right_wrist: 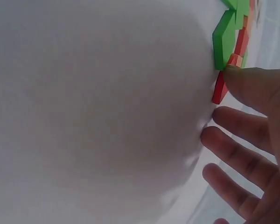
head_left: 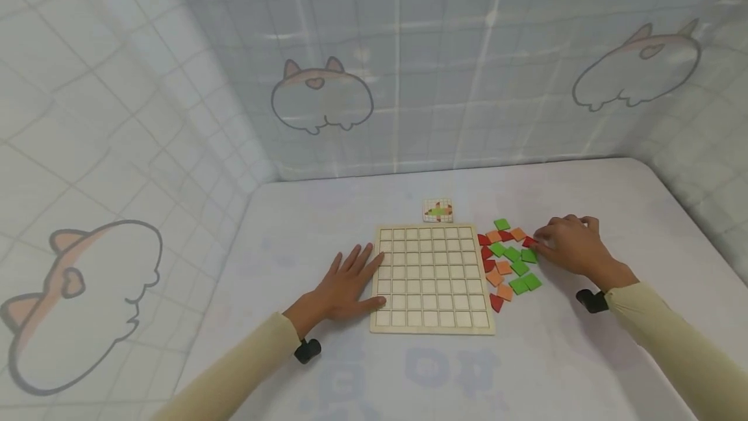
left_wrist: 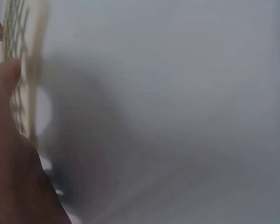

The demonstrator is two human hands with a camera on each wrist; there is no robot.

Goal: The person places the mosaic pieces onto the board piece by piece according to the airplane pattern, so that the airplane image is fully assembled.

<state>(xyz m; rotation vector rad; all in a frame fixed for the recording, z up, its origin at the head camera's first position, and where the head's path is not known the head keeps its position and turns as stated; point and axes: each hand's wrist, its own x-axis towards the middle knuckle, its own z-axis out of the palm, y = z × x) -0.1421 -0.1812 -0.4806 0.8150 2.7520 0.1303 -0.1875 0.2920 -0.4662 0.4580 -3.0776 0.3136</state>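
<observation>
My left hand [head_left: 345, 290] lies with fingers spread at the left edge of a pale wooden grid board [head_left: 432, 330]. Its thumb and fingertips rest on the board's border, and in the left wrist view the thumb [left_wrist: 10, 70] reaches over that edge. To the right of the board, my right hand [head_left: 573, 245] pinches a red tile [head_left: 528, 242] between thumb and index finger, low at the table. The other fingers are loosely bent in the right wrist view, beside the red tile [right_wrist: 220, 87]. A green tile [right_wrist: 224, 41] lies right by the thumb.
Several green tiles [head_left: 519, 267], orange tiles [head_left: 495, 278] and red tiles [head_left: 496, 303] lie loose along the board's right side. A small pattern card [head_left: 437, 210] lies behind the board. The white table [head_left: 327, 213] meets curtain-like walls [head_left: 444, 128] at the back and sides.
</observation>
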